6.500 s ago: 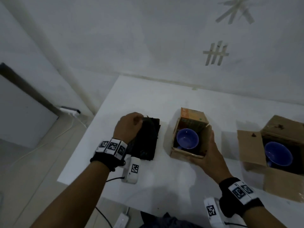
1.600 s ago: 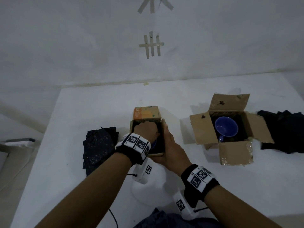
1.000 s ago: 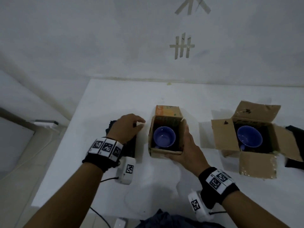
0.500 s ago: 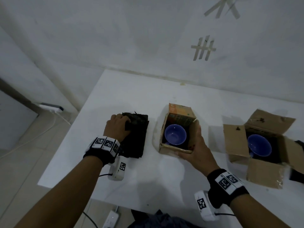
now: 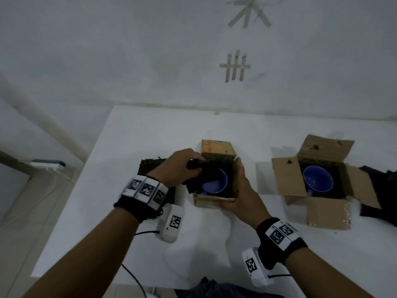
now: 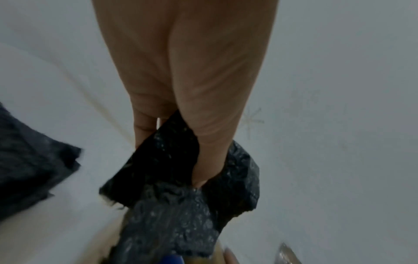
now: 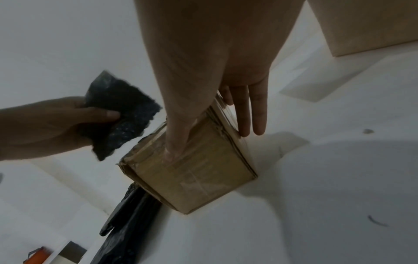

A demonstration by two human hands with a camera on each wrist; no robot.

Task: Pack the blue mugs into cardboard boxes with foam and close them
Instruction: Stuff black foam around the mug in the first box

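The left hand (image 5: 179,168) pinches a piece of black foam (image 5: 200,176) between thumb and curled fingers and holds it over the left side of the small cardboard box (image 5: 214,197), so the foam partly covers the blue mug (image 5: 216,183) standing inside. From the left wrist view the foam (image 6: 181,196) hangs below the thumb, bent and crumpled, with a sliver of blue just beneath it. The right hand (image 5: 242,196) grips the same box at its near right corner: thumb pressed on the near wall, fingers lying straight down the right wall, as the right wrist view shows (image 7: 203,110). The box stands near the middle of the white surface (image 5: 150,134), its far flap upright. Just left of it, by the surface's left edge, lies a stack of black foam pieces (image 5: 150,166). Well to the right stands a second box (image 5: 322,203) with all flaps spread, a second blue mug (image 5: 318,179) in it, and more dark foam (image 5: 384,190) at the right edge.
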